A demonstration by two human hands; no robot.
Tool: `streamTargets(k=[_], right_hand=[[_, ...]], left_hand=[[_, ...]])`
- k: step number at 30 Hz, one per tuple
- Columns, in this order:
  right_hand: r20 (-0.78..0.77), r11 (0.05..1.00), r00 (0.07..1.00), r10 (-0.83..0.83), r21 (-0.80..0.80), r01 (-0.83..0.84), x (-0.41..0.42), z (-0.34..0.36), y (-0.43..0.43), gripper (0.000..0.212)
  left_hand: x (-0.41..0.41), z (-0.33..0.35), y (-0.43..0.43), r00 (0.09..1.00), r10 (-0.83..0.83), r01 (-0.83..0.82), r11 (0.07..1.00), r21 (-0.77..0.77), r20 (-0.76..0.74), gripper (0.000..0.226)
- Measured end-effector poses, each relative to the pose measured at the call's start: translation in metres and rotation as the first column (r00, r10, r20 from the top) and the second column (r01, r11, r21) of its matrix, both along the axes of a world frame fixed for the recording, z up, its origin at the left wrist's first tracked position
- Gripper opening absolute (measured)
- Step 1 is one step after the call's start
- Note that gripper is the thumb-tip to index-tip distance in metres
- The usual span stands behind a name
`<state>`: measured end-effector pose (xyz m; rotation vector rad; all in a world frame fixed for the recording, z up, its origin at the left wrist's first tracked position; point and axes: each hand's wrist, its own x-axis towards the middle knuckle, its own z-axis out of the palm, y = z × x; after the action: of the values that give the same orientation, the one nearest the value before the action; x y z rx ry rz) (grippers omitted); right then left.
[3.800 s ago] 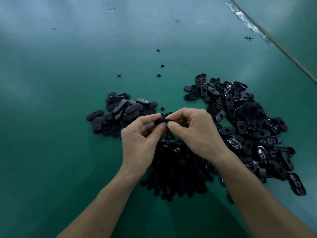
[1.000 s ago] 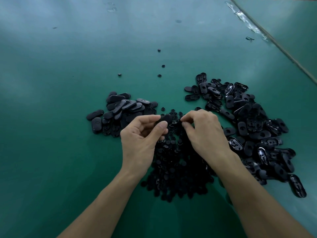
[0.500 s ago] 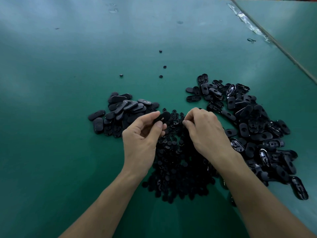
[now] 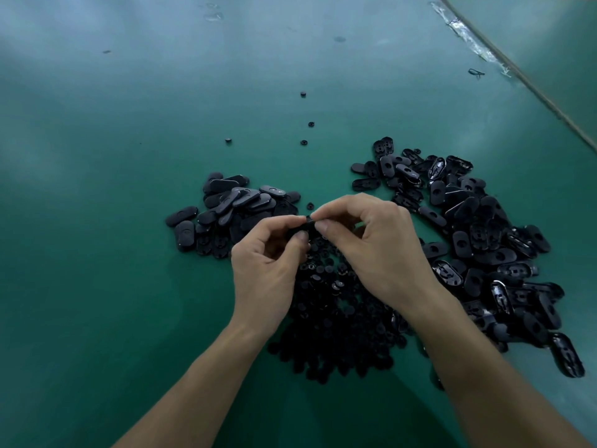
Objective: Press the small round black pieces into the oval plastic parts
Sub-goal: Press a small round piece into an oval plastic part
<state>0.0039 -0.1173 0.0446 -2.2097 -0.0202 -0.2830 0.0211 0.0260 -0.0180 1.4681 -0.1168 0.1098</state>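
The left hand holds one oval part above the middle of the table. Its thumb and forefinger are curled and pinch the part from the left, and the other fingers are folded under the palm. The right hand meets it from the right. Its thumb and forefinger tips are closed on a round piece at the top of the oval part, and the remaining fingers are loosely curled. The fingertips hide most of the round piece, so it cannot be told whether it is seated in the part. Directly below the hands lies a heap of round pieces, partly covered by both wrists. A pile of oval parts lies to the left of the hands, most with the smooth face up. A larger pile of oval parts lies to the right, many showing a hole or the hollow side. Five loose round pieces lie scattered on the table beyond the piles. A strip of clear tape runs along a seam at the far right.
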Motion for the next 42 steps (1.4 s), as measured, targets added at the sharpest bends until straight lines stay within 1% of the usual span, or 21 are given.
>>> streamTargets(k=[3,7,11,12,15,17,19,23,26,30,35,37,40,42], right_hand=[[-0.044,1.0,0.999,0.016,0.025,-0.015,0.0,-0.001,0.003,0.011],[-0.06,0.999,0.998,0.014,0.032,-0.012,0.0,-0.006,0.006,0.013],[-0.103,0.998,0.994,-0.035,0.057,0.041,0.001,-0.011,0.005,0.025],[-0.127,0.996,0.991,-0.037,0.081,0.047,0.001,-0.012,0.004,0.025],[-0.172,0.981,0.984,-0.039,0.181,0.071,0.002,-0.015,0.002,0.014],[-0.172,0.97,0.984,-0.044,0.228,0.083,0.003,-0.015,0.0,0.008],[-0.164,0.963,0.985,-0.048,0.254,0.09,0.003,-0.016,0.0,0.007],[-0.146,0.961,0.986,-0.079,0.253,0.115,0.004,-0.018,-0.002,0.01],[-0.15,0.96,0.986,-0.072,0.259,0.109,0.005,-0.019,-0.002,0.011],[-0.145,0.959,0.986,-0.082,0.256,0.118,0.004,-0.019,-0.003,0.011],[-0.032,0.958,0.987,-0.158,0.238,0.161,0.002,-0.014,-0.003,0.012],[-0.02,0.963,0.99,-0.138,0.233,0.139,0.001,-0.011,-0.003,0.012],[-0.067,0.965,0.997,-0.044,0.254,0.059,-0.001,-0.007,0.001,0.014],[-0.081,0.975,0.996,-0.032,0.217,0.049,-0.002,-0.007,0.004,0.018]], left_hand=[[0.0,0.0,0.0,1.0,0.0,0.0,1.0,-0.004,0.003,0.017],[0.0,0.0,0.001,1.0,0.002,-0.002,1.0,-0.004,-0.01,0.02],[0.0,0.001,0.0,1.0,0.002,-0.003,1.0,-0.015,-0.021,0.021],[0.0,0.002,0.0,1.0,-0.004,0.003,1.0,-0.031,-0.025,0.022],[-0.002,0.004,-0.001,0.999,-0.03,0.026,0.996,-0.087,-0.042,0.022],[-0.003,0.005,-0.002,0.998,-0.039,0.033,0.994,-0.104,-0.049,0.018],[-0.004,0.005,-0.002,0.998,-0.035,0.029,0.993,-0.113,-0.056,0.015],[-0.003,0.005,-0.001,0.998,-0.029,0.025,0.996,-0.081,-0.048,0.015],[-0.002,0.005,-0.001,0.999,-0.027,0.024,0.997,-0.068,-0.046,0.018],[-0.002,0.004,-0.001,0.998,-0.029,0.025,0.996,-0.081,-0.057,0.016],[-0.002,0.002,-0.003,0.999,-0.01,0.005,0.997,-0.079,-0.054,0.015],[-0.002,0.002,-0.003,0.999,-0.013,0.01,0.997,-0.077,-0.05,0.017],[-0.002,0.003,-0.002,0.998,-0.036,0.031,0.996,-0.086,-0.049,0.017],[-0.002,0.003,-0.002,0.998,-0.052,0.047,0.994,-0.095,-0.047,0.018]])
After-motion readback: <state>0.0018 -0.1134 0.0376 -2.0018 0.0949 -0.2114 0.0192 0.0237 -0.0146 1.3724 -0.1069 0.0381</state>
